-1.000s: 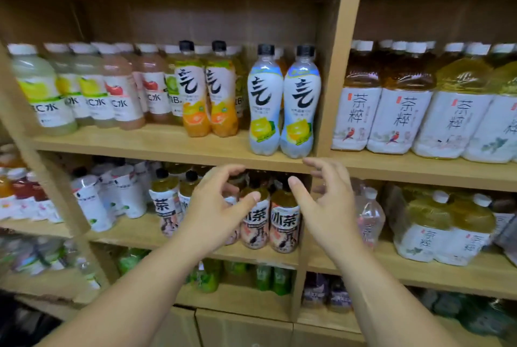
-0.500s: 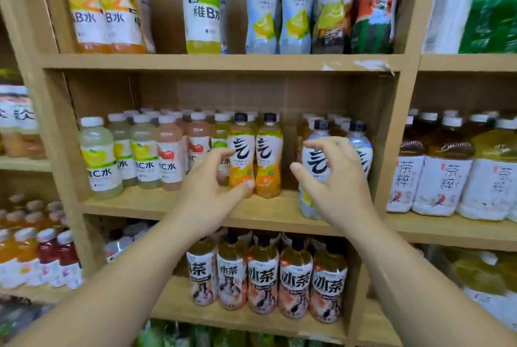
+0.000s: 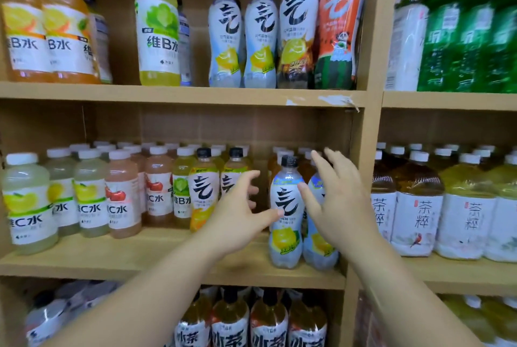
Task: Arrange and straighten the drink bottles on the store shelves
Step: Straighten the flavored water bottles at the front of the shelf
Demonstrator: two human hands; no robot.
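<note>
Two pale-blue sparkling-water bottles stand at the front right of the middle shelf [image 3: 167, 260]; the left one [image 3: 285, 223] shows fully, the right one [image 3: 319, 248] is partly behind my right hand. My right hand [image 3: 335, 206] is spread in front of the right bottle, fingers straight, holding nothing. My left hand [image 3: 237, 220] is open with spread fingers between the orange-labelled bottles [image 3: 202, 192] and the left blue bottle; its thumb tip reaches that bottle's label.
Rows of vitamin-water bottles [image 3: 92, 195] fill the middle shelf's left. Tea bottles [image 3: 419, 206] stand beyond the upright divider [image 3: 363, 178] on the right. The upper shelf holds larger bottles [image 3: 159, 27]; more tea bottles [image 3: 268, 327] sit below.
The view has tilted upward, bringing the upper shelf into sight. Both hands have risen from the shelf below to the blue bottles on the middle shelf and spread wider.
</note>
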